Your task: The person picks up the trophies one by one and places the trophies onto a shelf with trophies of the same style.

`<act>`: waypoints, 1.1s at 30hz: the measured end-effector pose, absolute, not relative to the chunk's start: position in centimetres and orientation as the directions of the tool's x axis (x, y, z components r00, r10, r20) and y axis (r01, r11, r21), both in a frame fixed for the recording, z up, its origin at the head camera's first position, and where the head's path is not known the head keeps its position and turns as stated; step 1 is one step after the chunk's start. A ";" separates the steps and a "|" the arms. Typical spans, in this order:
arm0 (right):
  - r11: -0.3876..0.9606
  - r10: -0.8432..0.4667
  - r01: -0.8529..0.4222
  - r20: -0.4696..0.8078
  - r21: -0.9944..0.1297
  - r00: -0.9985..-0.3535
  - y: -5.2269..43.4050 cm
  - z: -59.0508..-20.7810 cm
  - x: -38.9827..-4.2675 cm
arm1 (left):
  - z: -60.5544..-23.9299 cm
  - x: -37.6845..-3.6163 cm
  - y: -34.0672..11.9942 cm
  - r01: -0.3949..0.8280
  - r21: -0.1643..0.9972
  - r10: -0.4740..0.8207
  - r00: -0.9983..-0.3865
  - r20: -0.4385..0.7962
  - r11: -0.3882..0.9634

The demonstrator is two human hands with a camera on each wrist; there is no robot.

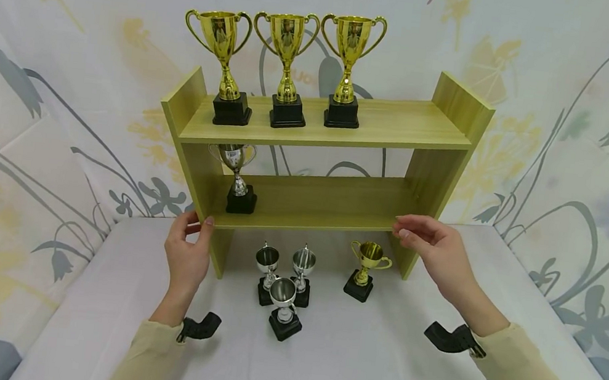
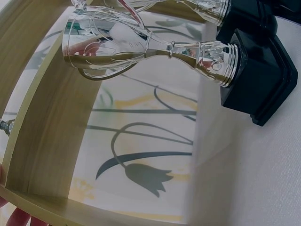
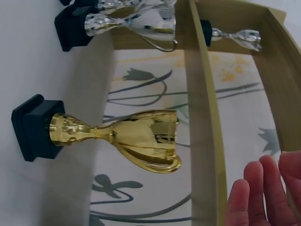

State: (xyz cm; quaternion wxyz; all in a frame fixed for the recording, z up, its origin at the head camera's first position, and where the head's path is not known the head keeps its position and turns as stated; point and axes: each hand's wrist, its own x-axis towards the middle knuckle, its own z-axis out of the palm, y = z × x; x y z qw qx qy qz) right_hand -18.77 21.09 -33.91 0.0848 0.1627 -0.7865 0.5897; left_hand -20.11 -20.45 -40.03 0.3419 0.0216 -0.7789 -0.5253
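A two-tier wooden shelf stands against the cloth backdrop. My left hand grips its left side panel at the lower board, thumb in front and fingers on the outer side; in the left wrist view only fingertips show past the panel. Near the right side panel, my right hand is raised with extended fingers and holds nothing. Under the shelf's right end stands a small gold trophy. Several silver trophies, the front one nearest me, are grouped left of it.
On the top board, three large gold trophies stand in a row: left, middle and right. One silver trophy is at the lower board's left end. White cloth covers the table.
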 end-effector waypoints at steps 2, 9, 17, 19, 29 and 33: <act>0.254 -0.154 -0.345 0.315 -0.903 -0.937 21.1 -34.4 -18.8 | -40.1 -20.1 -20.5 0.327 0.831 -0.391 -0.765 0.512 0.450; 0.269 -0.139 -0.331 0.303 -0.905 -0.943 21.2 -36.0 -18.9 | -40.1 -20.1 -20.5 0.331 0.830 -0.388 -0.765 0.515 0.449; 0.273 -0.140 -0.287 0.258 -0.918 -0.956 21.1 -37.6 -18.9 | -40.1 -20.2 -20.5 0.329 0.829 -0.389 -0.764 0.515 0.453; 0.274 -0.144 -0.269 0.237 -0.923 -0.961 21.0 -37.9 -19.0 | -40.1 -20.2 -20.5 0.329 0.828 -0.389 -0.763 0.517 0.455; 0.238 -0.171 -0.240 0.202 -0.941 -0.964 20.7 -39.5 -19.2 | -40.2 -20.3 -20.5 0.332 0.823 -0.388 -0.759 0.523 0.461; 0.232 -0.186 -0.231 0.190 -0.945 -0.964 20.6 -40.2 -19.2 | -40.2 -20.3 -20.5 0.333 0.823 -0.389 -0.757 0.524 0.461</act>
